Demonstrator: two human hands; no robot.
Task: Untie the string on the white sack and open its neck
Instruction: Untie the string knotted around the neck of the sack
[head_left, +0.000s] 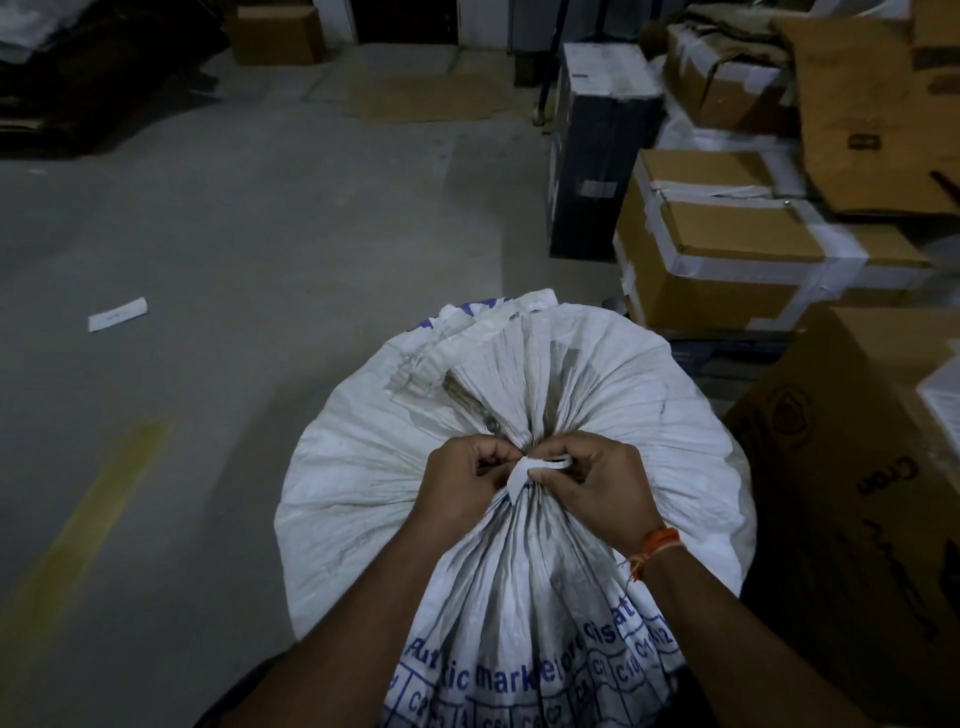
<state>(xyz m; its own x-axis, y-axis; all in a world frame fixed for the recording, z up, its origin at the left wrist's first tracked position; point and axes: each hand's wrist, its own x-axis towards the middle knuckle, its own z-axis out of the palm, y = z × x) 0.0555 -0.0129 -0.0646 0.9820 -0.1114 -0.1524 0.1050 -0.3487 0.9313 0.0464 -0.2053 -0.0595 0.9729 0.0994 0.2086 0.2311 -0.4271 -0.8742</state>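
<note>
A big white woven sack with blue print stands on the floor in front of me, bulging and full. Its neck is gathered tight at the middle, where a flat white string is knotted around it. My left hand pinches one end of the string on the left of the knot. My right hand, with an orange thread band at the wrist, pinches a loop of the string on the right. The knot itself is partly hidden between my fingers.
Taped cardboard boxes and a tall black box are stacked on the right, with a large brown carton close beside the sack. A white paper strip lies on the grey concrete floor to the left.
</note>
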